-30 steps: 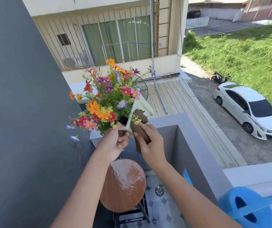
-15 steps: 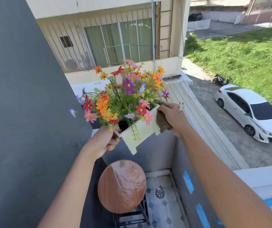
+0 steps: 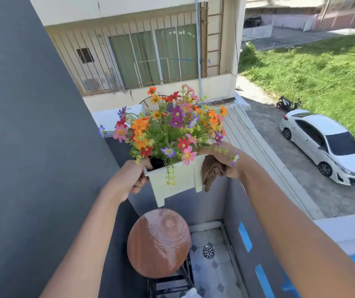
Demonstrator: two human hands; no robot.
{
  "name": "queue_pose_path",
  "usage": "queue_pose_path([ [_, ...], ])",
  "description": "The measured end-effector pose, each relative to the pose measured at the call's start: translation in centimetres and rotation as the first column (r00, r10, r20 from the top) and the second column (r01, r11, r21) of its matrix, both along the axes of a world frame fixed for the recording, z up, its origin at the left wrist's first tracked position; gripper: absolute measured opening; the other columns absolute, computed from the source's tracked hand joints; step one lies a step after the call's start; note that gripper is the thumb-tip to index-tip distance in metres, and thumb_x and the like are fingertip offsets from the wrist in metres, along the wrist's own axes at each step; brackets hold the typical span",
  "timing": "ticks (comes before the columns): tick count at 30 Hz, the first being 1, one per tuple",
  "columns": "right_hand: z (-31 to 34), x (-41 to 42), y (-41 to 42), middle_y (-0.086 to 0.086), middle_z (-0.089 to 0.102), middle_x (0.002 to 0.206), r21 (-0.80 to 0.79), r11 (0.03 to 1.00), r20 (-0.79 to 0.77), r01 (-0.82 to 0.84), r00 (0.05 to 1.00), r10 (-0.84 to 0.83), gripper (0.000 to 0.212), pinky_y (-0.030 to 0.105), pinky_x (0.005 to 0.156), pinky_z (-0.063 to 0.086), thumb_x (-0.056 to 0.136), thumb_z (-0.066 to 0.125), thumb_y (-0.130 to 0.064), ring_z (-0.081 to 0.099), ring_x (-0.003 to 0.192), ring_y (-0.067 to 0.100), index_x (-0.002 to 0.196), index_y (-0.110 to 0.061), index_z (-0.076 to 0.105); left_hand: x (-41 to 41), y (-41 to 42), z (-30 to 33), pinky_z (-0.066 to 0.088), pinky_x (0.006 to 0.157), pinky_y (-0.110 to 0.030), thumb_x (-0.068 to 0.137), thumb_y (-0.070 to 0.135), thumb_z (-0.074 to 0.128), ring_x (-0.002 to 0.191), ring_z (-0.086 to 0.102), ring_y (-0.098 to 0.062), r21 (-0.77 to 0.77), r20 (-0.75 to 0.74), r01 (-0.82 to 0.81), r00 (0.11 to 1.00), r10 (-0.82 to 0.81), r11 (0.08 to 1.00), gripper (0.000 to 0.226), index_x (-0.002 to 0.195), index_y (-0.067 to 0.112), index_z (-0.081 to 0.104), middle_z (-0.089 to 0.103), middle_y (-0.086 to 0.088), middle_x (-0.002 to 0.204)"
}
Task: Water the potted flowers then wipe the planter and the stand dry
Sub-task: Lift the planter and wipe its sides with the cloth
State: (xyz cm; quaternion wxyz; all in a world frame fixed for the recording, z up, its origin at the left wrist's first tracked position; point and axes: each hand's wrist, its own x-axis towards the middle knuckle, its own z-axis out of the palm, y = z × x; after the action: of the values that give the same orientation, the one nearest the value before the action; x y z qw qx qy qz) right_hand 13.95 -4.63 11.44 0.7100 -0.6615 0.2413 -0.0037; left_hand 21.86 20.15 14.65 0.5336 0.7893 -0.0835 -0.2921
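A white square planter [image 3: 176, 179] full of mixed colourful flowers [image 3: 170, 127] hangs in the air above the balcony. My left hand [image 3: 131, 179] grips its left rim. On the right, my right hand [image 3: 223, 160] holds a brown cloth [image 3: 212, 171] pressed against the planter's right side. Straight below stands the round wooden stand [image 3: 158, 243], its top glistening wet.
A dark grey wall [image 3: 32, 147] runs along the left. A grey balcony parapet [image 3: 243, 211] with blue tape marks closes the right side. The tiled floor has a drain [image 3: 208, 251]. Far below are a white car [image 3: 327, 145] and grass.
The planter has swung round and risen to a more level hold. My right hand with the cloth moved from the front face to the right side.
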Motion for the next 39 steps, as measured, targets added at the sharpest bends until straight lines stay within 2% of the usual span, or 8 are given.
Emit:
queue_pose_path([
  [5, -1.6, 1.0, 1.0, 0.02, 0.063, 0.078, 0.08, 0.976, 0.02, 0.2, 0.979, -0.203, 0.026, 0.045, 0.058, 0.055, 0.073, 0.075, -0.021, 0.063, 0.064, 0.027, 0.077, 0.001, 0.063, 1.0, -0.3, 0.4, 0.01, 0.041, -0.018, 0.087, 0.026, 0.049, 0.036, 0.013, -0.011, 0.053, 0.003, -0.053, 0.999, 0.053, 0.997, 0.033, 0.058, 0.016, 0.039, 0.033, 0.0, 0.042],
  [15, -3.8, 0.9, 4.7, 0.01, 0.047, 0.053, 0.151, 0.849, 0.061, 0.506, 0.853, -0.519, 0.03, 0.019, 0.042, 0.029, 0.089, 0.058, -0.01, 0.037, 0.034, 0.016, 0.061, -0.011, 0.047, 0.0, -1.2, -2.8, 0.032, 0.05, -0.024, 0.082, 0.044, 0.044, 0.051, 0.041, -0.022, 0.215, 0.163, -0.239, 0.965, 0.206, 0.947, 0.035, 0.079, 0.011, 0.056, 0.051, -0.007, 0.067],
  [19, -3.3, 1.1, 5.5, 0.002, 0.037, 0.038, 0.058, 0.877, 0.121, 0.477, 0.869, -0.48, 0.024, 0.023, 0.043, 0.034, 0.086, 0.067, -0.009, 0.041, 0.036, 0.018, 0.068, -0.009, 0.051, -2.8, -3.5, -3.7, 0.038, 0.054, -0.028, 0.094, 0.042, 0.04, 0.057, 0.048, -0.021, 0.228, 0.134, -0.082, 0.99, 0.052, 0.97, 0.039, 0.078, 0.01, 0.056, 0.058, -0.008, 0.072],
  [24, -3.9, 1.5, 7.0, 0.036, 0.05, 0.058, -0.049, 0.922, 0.131, 0.383, 0.918, -0.375, 0.044, 0.035, 0.048, 0.034, 0.07, 0.071, -0.036, 0.053, 0.047, 0.04, 0.064, -0.002, 0.044, -4.2, -6.1, -2.5, 0.036, 0.065, -0.034, 0.099, 0.049, 0.031, 0.07, 0.046, -0.025, 0.103, 0.148, -0.07, 0.987, 0.055, 0.992, 0.045, 0.079, 0.015, 0.053, 0.055, -0.016, 0.088],
  [29, -2.6, -0.2, 8.6, -0.004, 0.036, 0.036, -0.071, 0.924, 0.171, 0.375, 0.917, -0.359, 0.044, 0.016, 0.032, 0.028, 0.091, 0.067, -0.012, 0.045, 0.028, 0.022, 0.059, -0.012, 0.035, -4.0, -7.7, -2.5, 0.042, 0.049, -0.029, 0.101, 0.024, 0.04, 0.078, 0.061, -0.03, 0.087, 0.098, -0.207, 0.975, 0.198, 0.975, 0.031, 0.102, -0.001, 0.057, 0.063, -0.022, 0.095],
  [33, -1.5, -0.8, 9.2, -0.002, 0.025, 0.048, -0.224, 0.896, 0.268, 0.384, 0.908, -0.322, 0.046, 0.019, 0.033, 0.025, 0.089, 0.065, -0.005, 0.026, 0.031, 0.007, 0.062, -0.012, 0.029, -4.4, -7.8, -1.9, 0.052, 0.076, -0.026, 0.098, 0.002, 0.039, 0.096, 0.065, -0.025, 0.181, 0.166, -0.263, 0.958, 0.234, 0.948, 0.023, 0.109, 0.007, 0.058, 0.066, -0.008, 0.107],
  [35, -1.3, -0.9, 9.4, 0.007, 0.027, 0.048, -0.237, 0.898, 0.308, 0.372, 0.905, -0.294, 0.038, 0.024, 0.035, 0.03, 0.088, 0.065, -0.007, 0.031, 0.029, 0.009, 0.066, -0.006, 0.034, -4.4, -7.2, -2.4, 0.046, 0.057, -0.015, 0.099, 0.004, 0.039, 0.081, 0.06, -0.017, 0.026, 0.065, -0.289, 0.956, 0.287, 0.957, 0.019, 0.1, 0.016, 0.053, 0.059, 0.001, 0.088],
  [39, -1.5, -1.4, 10.5, 0.019, 0.06, 0.078, -0.318, 0.886, 0.394, 0.337, 0.897, -0.2, 0.016, 0.04, 0.066, 0.051, 0.09, 0.059, -0.022, 0.06, 0.07, 0.027, 0.084, -0.008, 0.059, -3.0, -6.5, -1.9, 0.047, 0.061, -0.031, 0.097, 0.026, 0.043, 0.081, 0.064, -0.027, -0.077, 0.068, -0.386, 0.918, 0.391, 0.919, 0.021, 0.09, 0.01, 0.055, 0.062, -0.015, 0.085],
])
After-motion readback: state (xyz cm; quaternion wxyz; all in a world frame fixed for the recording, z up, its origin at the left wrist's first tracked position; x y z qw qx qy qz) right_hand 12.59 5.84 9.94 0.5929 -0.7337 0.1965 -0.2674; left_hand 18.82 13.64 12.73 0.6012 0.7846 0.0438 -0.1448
